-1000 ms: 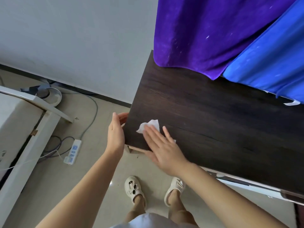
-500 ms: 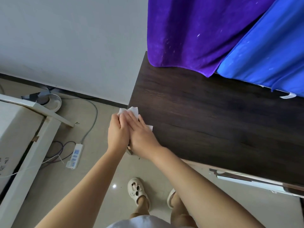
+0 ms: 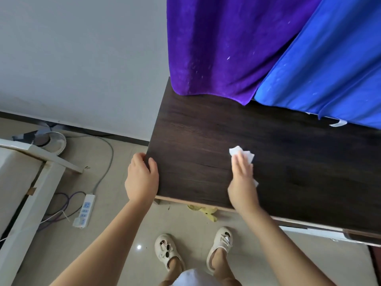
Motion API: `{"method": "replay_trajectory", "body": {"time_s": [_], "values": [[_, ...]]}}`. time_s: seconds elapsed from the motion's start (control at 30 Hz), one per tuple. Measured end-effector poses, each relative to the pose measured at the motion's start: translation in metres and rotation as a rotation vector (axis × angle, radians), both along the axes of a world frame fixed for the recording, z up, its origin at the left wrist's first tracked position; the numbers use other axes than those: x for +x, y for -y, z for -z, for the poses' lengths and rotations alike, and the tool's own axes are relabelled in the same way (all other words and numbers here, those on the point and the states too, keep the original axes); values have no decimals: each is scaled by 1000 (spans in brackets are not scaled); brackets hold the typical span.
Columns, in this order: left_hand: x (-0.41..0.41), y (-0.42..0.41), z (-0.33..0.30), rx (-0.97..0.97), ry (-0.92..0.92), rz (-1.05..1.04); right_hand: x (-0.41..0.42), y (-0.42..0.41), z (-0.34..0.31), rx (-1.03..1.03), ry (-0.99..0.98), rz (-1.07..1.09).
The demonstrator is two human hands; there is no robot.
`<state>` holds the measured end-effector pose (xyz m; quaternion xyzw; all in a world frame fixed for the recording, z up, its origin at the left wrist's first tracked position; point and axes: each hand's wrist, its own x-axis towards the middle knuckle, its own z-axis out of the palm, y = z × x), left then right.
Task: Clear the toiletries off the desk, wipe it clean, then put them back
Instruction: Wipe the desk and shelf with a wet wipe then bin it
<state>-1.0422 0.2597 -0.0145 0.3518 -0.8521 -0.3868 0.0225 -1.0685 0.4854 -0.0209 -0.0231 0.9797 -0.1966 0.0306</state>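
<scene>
The dark wooden desk (image 3: 206, 129) has a bare top, with no toiletries in view. My right hand (image 3: 242, 182) lies flat on the desk near its front edge and presses a white tissue (image 3: 241, 152) against the wood; the tissue sticks out past my fingertips. My left hand (image 3: 142, 180) grips the desk's left front corner, thumb on the top surface and fingers curled over the left edge.
A purple cloth (image 3: 222, 46) and a blue cloth (image 3: 329, 62) hang over the desk's back. On the floor lie a white power strip (image 3: 84, 210) with cables, a yellow rag (image 3: 206, 211) under the desk, and a white frame (image 3: 31, 182) at left.
My right hand has slid the tissue from the left corner rightward across the desk. My left hand has shifted from cupping beside the edge to gripping the corner.
</scene>
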Motion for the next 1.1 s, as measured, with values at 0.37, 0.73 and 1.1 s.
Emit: {"method": "replay_trajectory", "body": {"time_s": [0.37,0.73,1.1], "values": [[4,-2,-4,-87,-2,64,-22,-30,-17,76,-73,-195],[5,-91,-34,-362,-195,342,-8,-181,-86,-374,105,384],[26,-405,-96,-309,-466,850,129,-450,-158,-498,-126,644]]}}
